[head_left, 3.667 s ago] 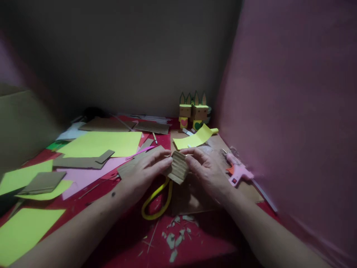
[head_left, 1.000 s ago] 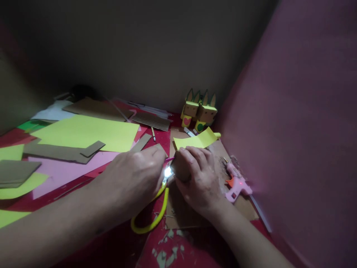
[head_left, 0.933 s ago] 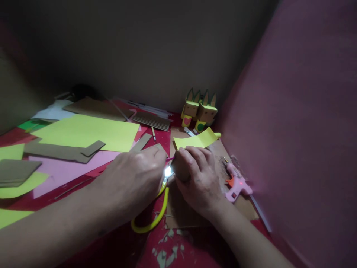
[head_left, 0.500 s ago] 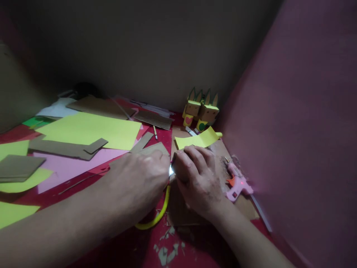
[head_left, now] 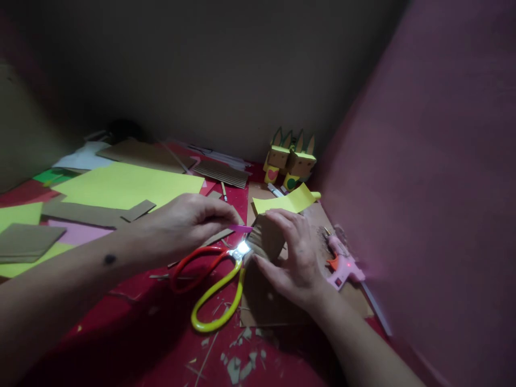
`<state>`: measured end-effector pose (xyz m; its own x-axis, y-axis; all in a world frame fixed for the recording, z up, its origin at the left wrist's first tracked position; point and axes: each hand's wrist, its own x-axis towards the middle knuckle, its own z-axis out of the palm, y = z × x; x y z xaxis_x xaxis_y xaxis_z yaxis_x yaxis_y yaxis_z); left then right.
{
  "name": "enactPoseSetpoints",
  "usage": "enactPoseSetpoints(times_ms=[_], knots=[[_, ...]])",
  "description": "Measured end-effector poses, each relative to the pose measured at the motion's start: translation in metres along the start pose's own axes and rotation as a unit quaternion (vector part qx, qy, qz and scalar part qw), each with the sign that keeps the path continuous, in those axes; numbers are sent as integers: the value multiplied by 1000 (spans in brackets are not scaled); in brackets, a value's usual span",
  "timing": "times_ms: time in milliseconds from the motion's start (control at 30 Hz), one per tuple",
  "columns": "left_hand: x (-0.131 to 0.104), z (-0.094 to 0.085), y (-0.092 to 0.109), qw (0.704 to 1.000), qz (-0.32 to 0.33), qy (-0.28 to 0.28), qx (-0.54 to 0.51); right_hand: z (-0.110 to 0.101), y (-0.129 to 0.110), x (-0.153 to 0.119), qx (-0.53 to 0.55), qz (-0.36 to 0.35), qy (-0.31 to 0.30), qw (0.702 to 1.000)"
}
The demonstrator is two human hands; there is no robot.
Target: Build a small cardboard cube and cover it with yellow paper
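My left hand (head_left: 193,220) is closed in a pinch on one end of a narrow pink strip (head_left: 241,229). The strip's other end reaches a corrugated cardboard piece (head_left: 266,236). My right hand (head_left: 296,258) holds this piece, thumb at its lower edge and fingers over its top. Below my left hand lie scissors with one red and one yellow handle (head_left: 213,298), their metal part close to the cardboard piece. A larger cardboard sheet (head_left: 258,306) is under my right hand.
A pink glue gun (head_left: 344,260) with a red light lies at right. Two small cardboard figures (head_left: 298,161) stand at the back. Yellow paper (head_left: 133,185), cardboard strips and a pencil (head_left: 224,191) lie at left and centre. Paper scraps (head_left: 242,368) are scattered in front.
My left hand has moved left and up from the cardboard, uncovering the scissors, and the pink strip now shows in its fingers. My right hand has opened slightly around the cardboard piece.
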<state>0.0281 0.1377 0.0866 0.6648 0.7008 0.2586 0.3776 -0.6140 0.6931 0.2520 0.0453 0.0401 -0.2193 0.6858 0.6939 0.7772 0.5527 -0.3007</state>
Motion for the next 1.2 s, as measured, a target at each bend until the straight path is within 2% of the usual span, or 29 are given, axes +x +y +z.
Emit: enactPoseSetpoints(times_ms=[100,233,300,467,600,733,800,867,933,1100,1200], knots=[[0,-6,-4,995,-61,-28,-72,1,1,0,23,2,9,1000],[-4,-7,-8,975,-146,-72,-152,4,2,-1,62,7,14,998],[-6,-4,-11,966,-139,-90,-196,5,2,-2,77,17,11,997],[-8,7,-20,955,-100,-93,-263,7,3,-5,87,27,5,996],[-9,15,-24,934,-125,-128,-308,7,4,-6,94,23,-2,995],[-9,16,-19,915,-161,-128,-347,6,4,-4,91,-9,-4,996],[-10,12,-14,918,-171,-135,-330,5,3,-3,78,-17,-7,997],[-11,8,-8,934,-154,-144,-287,4,2,-3,61,-14,-14,998],[-14,6,-3,957,-116,-122,-237,3,2,-3,52,-9,-17,998],[-24,23,1,992,-34,7,-124,4,4,-4,65,-3,-19,998],[-28,32,4,987,-75,22,-139,5,5,-5,80,-1,-16,997]])
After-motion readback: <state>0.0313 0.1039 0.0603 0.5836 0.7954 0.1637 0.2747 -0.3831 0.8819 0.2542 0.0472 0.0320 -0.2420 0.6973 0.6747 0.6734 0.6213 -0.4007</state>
